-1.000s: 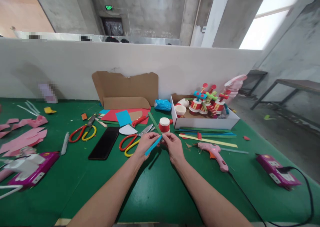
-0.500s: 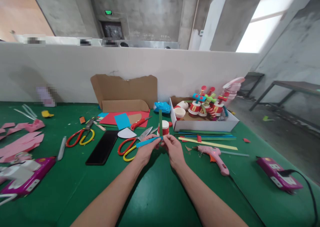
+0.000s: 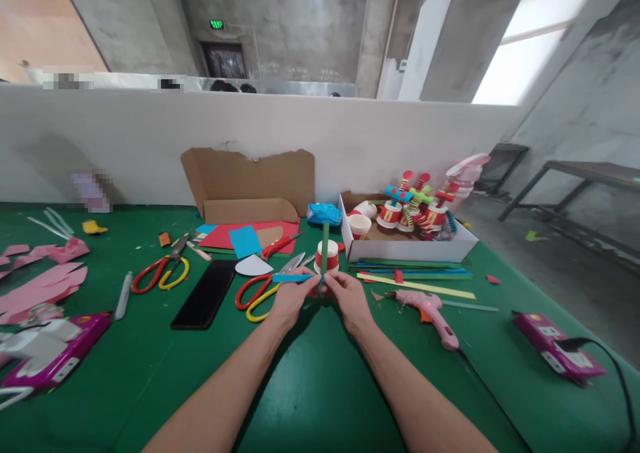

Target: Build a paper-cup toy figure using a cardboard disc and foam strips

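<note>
Both my hands meet over the green table, just in front of a red and white paper cup point(image 3: 331, 258). My left hand point(image 3: 291, 298) pinches a blue paper strip point(image 3: 291, 278) that points left, level with the table. My right hand point(image 3: 346, 294) pinches a green paper strip point(image 3: 325, 247) that stands upright in front of the cup. The two strips cross at my fingertips, at a right angle. Red and yellow scissors point(image 3: 260, 286) lie just left of my left hand.
A black phone point(image 3: 205, 293), second scissors point(image 3: 161, 270), a pink glue gun point(image 3: 431, 308), long paper strips point(image 3: 415, 283), a white box point(image 3: 407, 246) of finished cup figures, cardboard point(image 3: 250, 180), coloured sheets point(image 3: 250, 235), pink paper scraps point(image 3: 43, 283) and two magenta devices point(image 3: 60, 350) point(image 3: 557, 353) lie around.
The blue strip has swung from slanting down-left to level, and a green strip now stands upright at my fingertips. My hands stayed in place.
</note>
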A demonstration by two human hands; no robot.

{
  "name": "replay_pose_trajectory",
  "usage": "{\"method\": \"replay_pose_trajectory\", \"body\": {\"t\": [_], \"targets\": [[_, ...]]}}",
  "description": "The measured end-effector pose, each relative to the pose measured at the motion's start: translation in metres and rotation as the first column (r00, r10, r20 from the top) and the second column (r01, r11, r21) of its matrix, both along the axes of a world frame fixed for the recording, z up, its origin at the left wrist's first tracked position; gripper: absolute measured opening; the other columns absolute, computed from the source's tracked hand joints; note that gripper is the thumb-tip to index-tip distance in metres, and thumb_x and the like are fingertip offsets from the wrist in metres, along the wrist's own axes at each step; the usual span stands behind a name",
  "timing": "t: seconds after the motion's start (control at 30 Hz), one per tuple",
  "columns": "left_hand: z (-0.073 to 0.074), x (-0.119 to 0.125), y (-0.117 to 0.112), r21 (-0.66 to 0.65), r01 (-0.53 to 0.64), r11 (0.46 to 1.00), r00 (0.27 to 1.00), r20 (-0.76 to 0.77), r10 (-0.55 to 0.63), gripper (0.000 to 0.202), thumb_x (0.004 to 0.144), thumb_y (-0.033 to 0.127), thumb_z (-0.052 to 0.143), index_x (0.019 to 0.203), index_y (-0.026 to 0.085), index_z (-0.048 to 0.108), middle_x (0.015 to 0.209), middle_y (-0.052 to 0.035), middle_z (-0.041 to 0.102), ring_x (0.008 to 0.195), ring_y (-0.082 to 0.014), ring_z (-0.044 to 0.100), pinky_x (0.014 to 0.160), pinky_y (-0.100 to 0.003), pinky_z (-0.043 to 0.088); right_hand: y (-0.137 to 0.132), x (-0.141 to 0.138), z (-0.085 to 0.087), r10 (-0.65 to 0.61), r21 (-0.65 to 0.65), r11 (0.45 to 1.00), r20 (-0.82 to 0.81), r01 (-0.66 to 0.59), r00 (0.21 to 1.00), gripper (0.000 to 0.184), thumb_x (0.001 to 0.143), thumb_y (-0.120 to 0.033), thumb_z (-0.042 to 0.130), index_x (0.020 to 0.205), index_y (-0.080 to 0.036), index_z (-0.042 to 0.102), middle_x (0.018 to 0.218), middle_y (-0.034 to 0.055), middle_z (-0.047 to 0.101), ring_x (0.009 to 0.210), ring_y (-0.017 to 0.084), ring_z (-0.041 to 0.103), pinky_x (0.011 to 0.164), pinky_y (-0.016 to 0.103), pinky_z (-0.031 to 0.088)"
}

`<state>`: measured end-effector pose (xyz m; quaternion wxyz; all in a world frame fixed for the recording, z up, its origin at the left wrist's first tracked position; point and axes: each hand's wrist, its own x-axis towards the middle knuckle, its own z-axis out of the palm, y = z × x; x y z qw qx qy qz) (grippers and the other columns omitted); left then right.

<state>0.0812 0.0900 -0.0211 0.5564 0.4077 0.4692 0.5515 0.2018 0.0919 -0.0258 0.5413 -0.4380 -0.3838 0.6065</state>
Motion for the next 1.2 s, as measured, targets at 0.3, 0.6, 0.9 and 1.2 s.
{"method": "replay_pose_trajectory", "body": {"t": [0.3, 0.6, 0.9, 1.2], "targets": [[-0.0006, -0.0013, 0.0014, -0.046, 0.05, 0.998, 0.992, 0.116, -0.045, 0.037, 0.05, 0.039, 0.081, 0.06, 0.015, 0.054, 0.052, 0.0026, 0.055, 0.048, -0.0084, 0.049, 0.05, -0.022, 0.04, -0.0006, -0.0027, -0.0002, 0.019, -0.134, 0.99, -0.165, -0.041, 0.986, 0.034, 0.049, -0.039, 0.083, 0.068, -0.015, 0.067, 0.054, -0.0028, 0.061, 0.049, 0.008, 0.053, 0.056, 0.022, 0.044], [-0.0015, -0.003, 0.0033, -0.017, 0.02, 1.0, 0.995, 0.093, -0.018, 0.034, 0.051, 0.038, 0.08, 0.057, 0.015, 0.055, 0.052, 0.0027, 0.054, 0.05, -0.0084, 0.049, 0.051, -0.021, 0.04, 0.0007, -0.0018, -0.0027, 0.009, -0.065, 0.998, -0.13, -0.018, 0.992, 0.03, 0.05, -0.037, 0.083, 0.065, -0.016, 0.068, 0.057, -0.0021, 0.062, 0.052, 0.009, 0.054, 0.058, 0.024, 0.046], [-0.0021, -0.0069, 0.0041, 0.043, 0.021, 0.999, 1.0, -0.011, -0.02, 0.031, 0.056, 0.038, 0.078, 0.059, 0.015, 0.058, 0.052, 0.0028, 0.053, 0.05, -0.0082, 0.048, 0.05, -0.02, 0.039, -0.0005, 0.0, -0.0002, 0.021, -0.082, 0.996, -0.074, -0.027, 0.997, 0.034, 0.048, -0.034, 0.084, 0.07, -0.016, 0.067, 0.06, -0.0028, 0.064, 0.052, 0.008, 0.055, 0.058, 0.024, 0.047], [0.0018, -0.0059, 0.0058, -0.028, -0.019, 0.999, 0.994, 0.109, 0.022, 0.04, 0.052, 0.045, 0.08, 0.068, 0.014, 0.06, 0.063, 0.0004, 0.061, 0.052, -0.0075, 0.051, 0.053, -0.021, 0.043, 0.0018, -0.0019, -0.001, -0.088, -0.049, 0.995, -0.071, 0.084, 0.994, 0.031, 0.047, -0.032, 0.083, 0.061, -0.017, 0.06, 0.054, -0.0056, 0.059, 0.051, 0.009, 0.056, 0.058, 0.024, 0.049]]}}
